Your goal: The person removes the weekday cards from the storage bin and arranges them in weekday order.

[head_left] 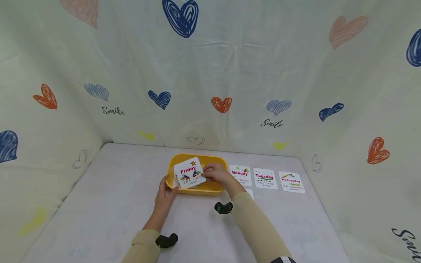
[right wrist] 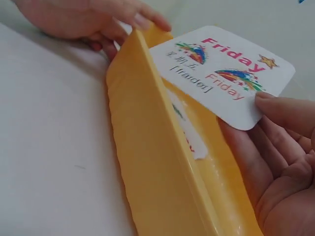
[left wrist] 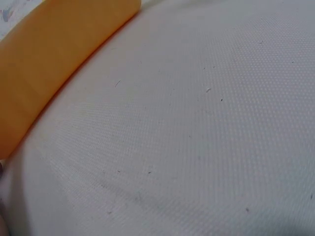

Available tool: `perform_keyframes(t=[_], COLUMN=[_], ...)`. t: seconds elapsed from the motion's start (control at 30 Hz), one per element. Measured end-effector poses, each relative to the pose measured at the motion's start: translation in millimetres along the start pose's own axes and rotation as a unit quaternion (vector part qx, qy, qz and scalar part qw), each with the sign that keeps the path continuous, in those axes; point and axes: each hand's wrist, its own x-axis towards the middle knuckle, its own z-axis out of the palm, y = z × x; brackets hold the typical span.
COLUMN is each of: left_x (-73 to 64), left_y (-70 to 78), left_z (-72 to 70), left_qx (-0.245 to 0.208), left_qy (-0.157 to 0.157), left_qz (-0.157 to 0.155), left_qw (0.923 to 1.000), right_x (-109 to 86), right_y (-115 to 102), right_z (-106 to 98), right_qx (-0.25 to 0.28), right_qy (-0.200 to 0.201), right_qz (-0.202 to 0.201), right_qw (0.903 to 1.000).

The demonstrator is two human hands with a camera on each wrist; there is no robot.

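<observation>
A white card reading "Friday" hangs tilted over a yellow tray. My right hand pinches that card by its right edge. More cards lie inside the tray, half hidden under the lifted one. My left hand grips the tray's left end, thumb on the rim. In the left wrist view only the tray's outer wall and the white tablecloth show.
Three cards lie in a row right of the tray: "Monday", "Tuesday", "Wednesday". The corner of another card peeks out beside my right forearm. Heart-print cloth walls close in the table on three sides.
</observation>
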Motion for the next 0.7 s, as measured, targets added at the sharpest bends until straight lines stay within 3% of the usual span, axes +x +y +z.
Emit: perform_keyframes(t=[0.33,0.7], left_x=[-0.5,0.0], left_y=[0.2,-1.5], left_z=[-1.0,-0.8], left_qx=[0.004,-0.001], left_qy=[-0.005,-0.002], left_qz=[0.006,0.013], left_qw=[1.0000,0.9999], right_x=[-22.8,-38.8], right_y=[4,11], right_z=[-6,-16], right_qx=[0.086,0.116], right_qy=[0.078,0.130], right_qz=[-0.040,-0.045], right_qw=[0.9924,0.9836])
